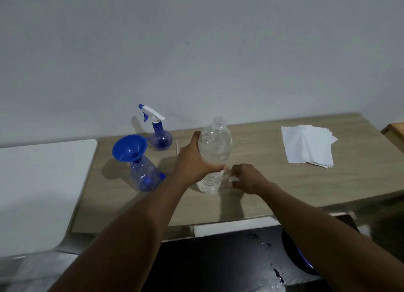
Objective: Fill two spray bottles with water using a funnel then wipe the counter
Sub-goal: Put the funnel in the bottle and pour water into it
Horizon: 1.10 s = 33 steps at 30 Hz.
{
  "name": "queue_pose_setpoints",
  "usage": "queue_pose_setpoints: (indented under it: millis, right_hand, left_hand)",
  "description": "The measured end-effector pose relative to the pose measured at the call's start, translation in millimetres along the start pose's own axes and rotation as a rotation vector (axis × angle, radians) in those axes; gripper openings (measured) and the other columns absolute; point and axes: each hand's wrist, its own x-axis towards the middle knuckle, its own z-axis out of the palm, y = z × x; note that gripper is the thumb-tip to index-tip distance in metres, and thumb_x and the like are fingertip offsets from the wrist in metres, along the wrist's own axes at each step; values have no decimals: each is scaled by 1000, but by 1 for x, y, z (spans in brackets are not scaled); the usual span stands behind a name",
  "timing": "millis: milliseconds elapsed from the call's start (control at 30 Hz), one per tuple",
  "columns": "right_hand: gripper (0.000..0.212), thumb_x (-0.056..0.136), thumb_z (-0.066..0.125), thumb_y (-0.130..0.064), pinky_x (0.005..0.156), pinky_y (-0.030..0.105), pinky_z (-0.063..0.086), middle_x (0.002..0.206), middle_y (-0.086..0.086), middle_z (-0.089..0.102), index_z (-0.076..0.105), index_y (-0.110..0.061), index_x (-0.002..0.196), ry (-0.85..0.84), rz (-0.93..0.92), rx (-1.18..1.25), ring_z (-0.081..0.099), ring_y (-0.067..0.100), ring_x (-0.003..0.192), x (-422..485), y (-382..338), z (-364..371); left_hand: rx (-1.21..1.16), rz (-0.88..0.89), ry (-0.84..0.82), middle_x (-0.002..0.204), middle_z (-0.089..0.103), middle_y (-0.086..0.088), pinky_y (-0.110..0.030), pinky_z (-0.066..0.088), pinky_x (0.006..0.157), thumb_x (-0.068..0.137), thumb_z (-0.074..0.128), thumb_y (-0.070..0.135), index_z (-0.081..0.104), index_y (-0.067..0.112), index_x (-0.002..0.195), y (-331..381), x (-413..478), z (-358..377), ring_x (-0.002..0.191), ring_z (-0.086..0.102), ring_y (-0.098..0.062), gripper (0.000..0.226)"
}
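The tall clear plastic water bottle [215,143] stands upright near the middle of the light wood-grain counter [262,193], its mouth open at the top. The left hand [192,160] grasps it from the left side, fingers and thumb wrapped round its waist. Just right of the bottle's lower half, the right hand [247,178] has its fingers curled in, pinching a small white piece [234,179] (too small to make out what it is).

To the left of the bottle, a round-bellied translucent blue spray bottle [144,173] stands with a bright blue plastic funnel [129,147] seated in its neck. Behind it, near the wall, a second translucent blue spray bottle [160,136] carries a white and blue trigger head [150,112].

Well apart on the right of the counter lies a stack of white paper napkins [308,145]. A white flat surface [39,182] adjoins the counter on the left, and a black surface [218,259] with wet spots lies at the near edge.
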Motion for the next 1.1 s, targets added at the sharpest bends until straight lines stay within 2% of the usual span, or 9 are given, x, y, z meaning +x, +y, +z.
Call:
queue_pose_setpoints:
  millis: [267, 367, 467, 533, 600, 700, 800, 900, 1100]
  right_hand:
    - [47, 77, 77, -27, 86, 32, 48, 121, 10, 62, 62, -19, 120, -3, 4, -14, 60, 29, 106, 13, 15, 26]
    - [58, 73, 80, -9, 84, 29, 49, 124, 11, 62, 60, -18, 126, 12, -21, 303, 61, 23, 100, 9, 10, -7]
    - [79, 66, 81, -5, 98, 33, 51, 137, 1, 56, 51, -27, 135, -169, -139, 709, 56, 18, 120, -13, -13, -51]
    - [91, 63, 87, -10, 105, 34, 45, 141, -9, 56, 47, -33, 142, -285, -273, 769, 50, 12, 131, -24, -33, -69]
    - [89, 65, 90, -12, 107, 41, 45, 138, -6, 60, 48, -30, 142, -301, -354, 792, 53, 15, 132, -30, -52, -74]
    - [79, 66, 90, -4, 104, 52, 49, 128, 4, 68, 54, -19, 135, -130, -368, 889, 63, 23, 120, -30, -72, -59]
    - [86, 59, 98, -21, 98, 53, 53, 124, 4, 68, 52, -19, 132, 74, -357, 897, 67, 22, 114, -24, -82, -36]
    - [91, 53, 99, -39, 93, 47, 57, 122, 0, 69, 53, -22, 129, 249, -324, 877, 69, 16, 110, -22, -91, -22]
    - [81, 58, 95, -44, 89, 28, 57, 116, -13, 69, 55, -28, 127, 425, -292, 749, 67, 1, 105, -22, -112, -27]
  left_hand:
    - [-6, 21, -27, 120, 66, 11, -37, 55, 92, 36, 92, 61, 40, 36, 130, 5, -5, -5, 107, 65, -14, 111]
    - [-5, 18, -65, 123, 64, 12, -36, 54, 93, 35, 93, 60, 38, 37, 133, 6, -6, -9, 111, 63, -14, 115]
    - [29, 33, -164, 127, 62, 11, -40, 54, 94, 39, 93, 54, 38, 34, 137, -5, -7, -15, 111, 62, -14, 114]
    - [85, 27, -201, 125, 63, 11, -40, 55, 93, 45, 93, 49, 42, 33, 135, -17, -8, -19, 107, 63, -11, 105]
    - [114, -8, -218, 119, 66, 9, -39, 55, 92, 52, 93, 45, 47, 31, 134, -31, -8, -22, 103, 64, -9, 96]
    - [107, -58, -250, 115, 66, 7, -38, 57, 90, 57, 94, 36, 52, 28, 131, -46, -14, -25, 100, 65, -10, 86]
    - [76, -92, -273, 118, 62, 5, -36, 59, 85, 64, 91, 32, 52, 27, 133, -59, -27, -30, 101, 64, -12, 80]
    - [140, -111, -274, 115, 64, 7, -35, 58, 85, 73, 84, 40, 56, 24, 131, -75, -40, -38, 101, 64, -11, 67]
    - [306, -225, -159, 91, 71, 4, -19, 42, 67, 83, 77, 36, 66, 21, 113, -113, -67, -78, 84, 65, -11, 35]
